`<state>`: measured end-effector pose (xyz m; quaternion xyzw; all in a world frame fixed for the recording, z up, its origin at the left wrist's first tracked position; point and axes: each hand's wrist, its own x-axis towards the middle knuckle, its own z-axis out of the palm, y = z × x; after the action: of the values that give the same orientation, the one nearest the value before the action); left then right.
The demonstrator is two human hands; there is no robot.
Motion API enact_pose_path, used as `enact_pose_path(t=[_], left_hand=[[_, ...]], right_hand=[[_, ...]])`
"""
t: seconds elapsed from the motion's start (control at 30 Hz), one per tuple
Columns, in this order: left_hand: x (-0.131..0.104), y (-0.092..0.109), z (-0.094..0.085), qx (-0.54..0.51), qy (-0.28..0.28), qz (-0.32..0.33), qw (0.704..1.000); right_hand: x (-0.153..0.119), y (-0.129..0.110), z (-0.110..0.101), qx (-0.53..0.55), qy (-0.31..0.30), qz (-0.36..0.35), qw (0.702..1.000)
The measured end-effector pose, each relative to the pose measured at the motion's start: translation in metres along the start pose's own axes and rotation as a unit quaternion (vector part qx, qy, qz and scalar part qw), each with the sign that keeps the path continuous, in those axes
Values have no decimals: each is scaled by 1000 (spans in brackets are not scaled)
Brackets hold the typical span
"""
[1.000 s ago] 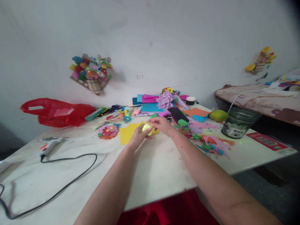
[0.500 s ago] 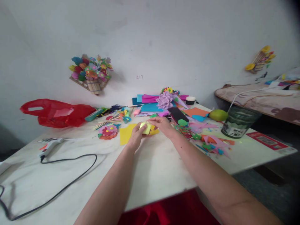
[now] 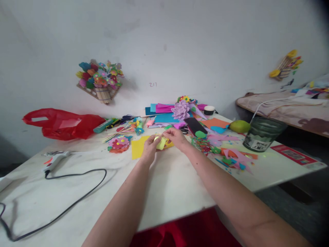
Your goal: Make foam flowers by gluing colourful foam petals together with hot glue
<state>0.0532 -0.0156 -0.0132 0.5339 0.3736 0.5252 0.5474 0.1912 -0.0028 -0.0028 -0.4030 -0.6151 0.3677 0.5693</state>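
Near the middle of the white table (image 3: 177,185), my left hand (image 3: 150,147) is closed on a small pale yellow piece (image 3: 161,143). My right hand (image 3: 176,138) is pinched at the upper edge of that piece, its fingertips close to the left ones; whether it grips the piece or something tiny is too small to tell. A flat yellow sheet (image 3: 137,147) lies beside and partly behind my left hand. Left of the sheet is a layered pink and orange flower (image 3: 119,143).
A white glue gun (image 3: 57,161) with a black cord lies at the left, below a red plastic bag (image 3: 64,124). Coloured scraps (image 3: 232,157), a green fruit (image 3: 239,126) and a dark green jar (image 3: 263,133) are at the right. Stacked coloured sheets (image 3: 166,118) stand behind the hands.
The pale yellow piece has turned and sits slightly lower and to the right in my left hand. My right hand's fingertips have moved slightly left, nearer to the left fingers.
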Motion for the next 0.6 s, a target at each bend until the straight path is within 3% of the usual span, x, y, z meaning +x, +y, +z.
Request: enact_pose_path(t=[0.23,0.4,0.5,0.6], left_hand=[[0,4,3,8,47,33,998],[1,2,4,38,63,50,996],[3,0,5,38,67,50,996],[3,-2,6,33,69,50,996]], right_hand=[[-4,4,6,33,-26,61,997],[-3,11,10,63,-6,67,996],[-3,12,12,51,13,41,998],[-2,11,14,1,37,-28,999]])
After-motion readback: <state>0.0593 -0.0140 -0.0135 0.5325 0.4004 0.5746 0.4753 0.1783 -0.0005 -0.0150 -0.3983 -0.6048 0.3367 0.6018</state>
